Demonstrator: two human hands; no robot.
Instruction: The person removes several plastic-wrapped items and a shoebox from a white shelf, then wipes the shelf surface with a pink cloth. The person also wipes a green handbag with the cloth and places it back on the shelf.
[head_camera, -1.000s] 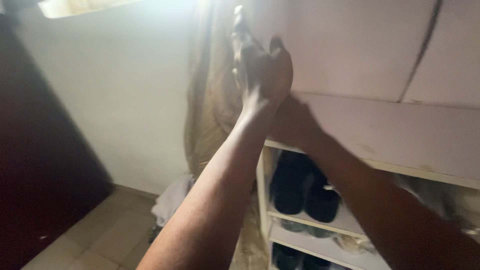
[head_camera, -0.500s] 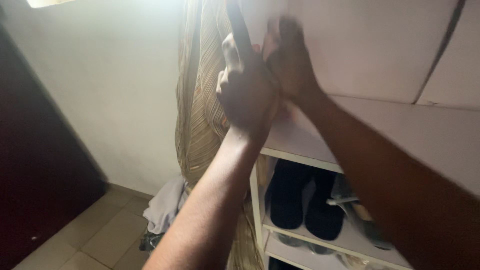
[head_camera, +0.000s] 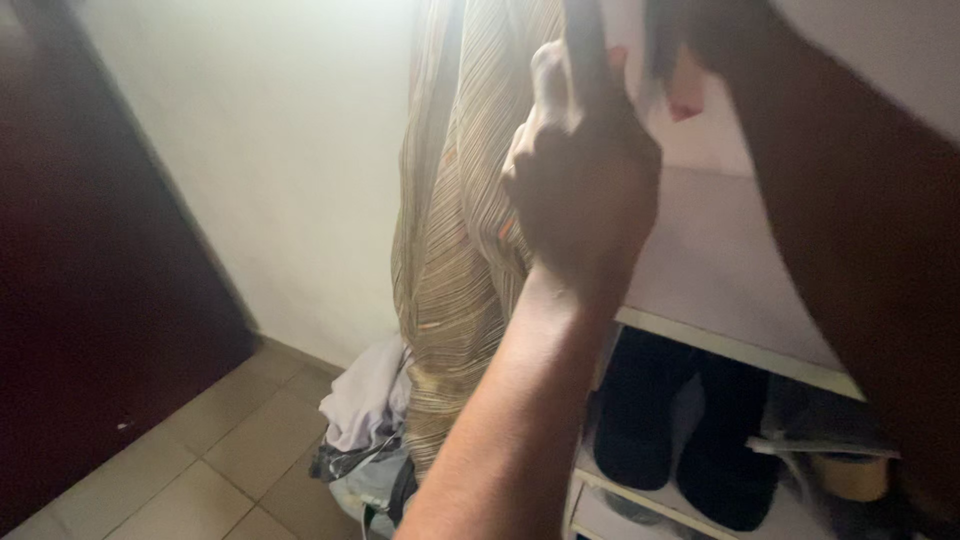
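Observation:
My left hand (head_camera: 585, 190) is raised in the middle of the view, back toward me, index finger pointing up and the other fingers curled. It is at the right edge of a hanging beige striped cloth (head_camera: 460, 200); whether it grips the cloth is hidden. My right arm crosses the right side, and my right hand (head_camera: 700, 35) is blurred at the top edge, against the white panel above a white shelf unit (head_camera: 710, 260). What that hand holds, if anything, I cannot make out.
Dark shoes (head_camera: 640, 410) stand on the shelf below the white top. A pile of clothes (head_camera: 365, 400) lies on the tiled floor (head_camera: 230, 450) at the foot of the cloth. A dark door (head_camera: 80, 280) fills the left side beside a pale wall (head_camera: 290, 150).
Both hands have risen higher in the view and shifted right; the right hand has gone up to the top edge. The view has tilted down, showing more floor and clothes.

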